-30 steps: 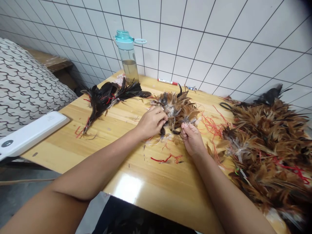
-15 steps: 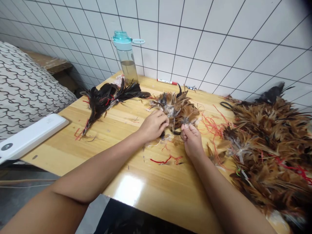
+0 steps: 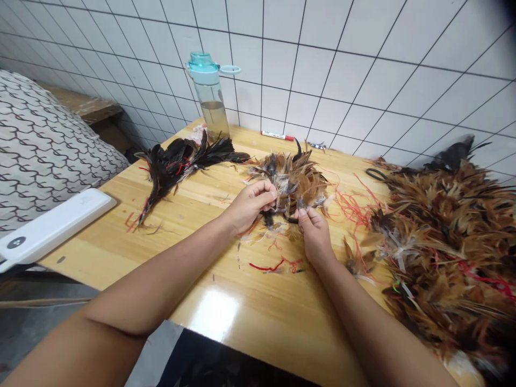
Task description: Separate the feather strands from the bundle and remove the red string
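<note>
- Compared with the frame half a second earlier, the left hand [image 3: 250, 205] had rolled so that its thumb showed more on the near side, and the right hand [image 3: 316, 232] had shifted its fingertips slightly left.
- The brown feather bundle [image 3: 308, 174] lay on the table [image 3: 282, 306] just beyond both hands, between the black feathers [image 3: 173, 161] on the left and the large feather pile [image 3: 455, 226] on the right.
- Its pale middle [image 3: 284, 184] was nearer the left fingertips; its feathers fanned toward the far right, with no clear long axis.
- The right hand was nearer the bundle's near right edge.
- Each hand was pinched, thumb against finger; what, if anything, either had hold of, I could not tell.
</note>
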A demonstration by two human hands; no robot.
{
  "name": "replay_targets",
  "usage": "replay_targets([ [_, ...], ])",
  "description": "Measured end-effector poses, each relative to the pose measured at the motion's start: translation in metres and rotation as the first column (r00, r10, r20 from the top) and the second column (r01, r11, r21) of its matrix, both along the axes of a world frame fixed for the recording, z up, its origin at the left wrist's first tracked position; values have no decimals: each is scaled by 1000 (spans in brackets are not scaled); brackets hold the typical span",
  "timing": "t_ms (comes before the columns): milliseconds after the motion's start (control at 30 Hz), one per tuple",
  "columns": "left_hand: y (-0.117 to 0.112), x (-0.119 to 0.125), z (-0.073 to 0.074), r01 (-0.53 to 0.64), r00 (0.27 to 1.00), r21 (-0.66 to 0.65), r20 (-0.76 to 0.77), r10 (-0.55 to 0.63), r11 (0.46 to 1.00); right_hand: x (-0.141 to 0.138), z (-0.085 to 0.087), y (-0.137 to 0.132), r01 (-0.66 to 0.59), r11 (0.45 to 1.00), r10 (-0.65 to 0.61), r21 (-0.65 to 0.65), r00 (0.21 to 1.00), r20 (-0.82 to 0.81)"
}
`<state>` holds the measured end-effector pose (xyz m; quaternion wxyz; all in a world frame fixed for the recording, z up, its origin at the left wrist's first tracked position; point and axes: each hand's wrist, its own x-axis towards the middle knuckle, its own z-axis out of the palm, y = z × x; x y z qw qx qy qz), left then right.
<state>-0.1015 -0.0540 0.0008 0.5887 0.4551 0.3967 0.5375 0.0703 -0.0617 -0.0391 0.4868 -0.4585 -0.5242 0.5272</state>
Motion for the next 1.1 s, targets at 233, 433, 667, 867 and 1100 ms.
replay_targets([
  [233, 1, 3, -3, 27, 999, -53, 47, -25, 998, -3, 5, -1, 48, 997, -50, 66, 998, 32],
  [433, -4, 12, -9, 11, 998, 4, -66, -10, 1000, -3, -1, 1, 3, 995, -10, 103, 998, 70],
  [667, -11, 22, -8, -22, 1000, -61, -19, 21, 998, -4, -6, 3, -43, 998, 40, 56, 998, 57],
  [867, -9, 23, -14, 9, 1000, -83, -10, -10, 996, -4, -8, 3, -6, 999, 3, 47, 998, 67],
  [1100, -9, 21, -10, 5, 1000, -18, -3, -5, 1000, -4, -7, 3, -31, 999, 28, 43, 997, 68],
])
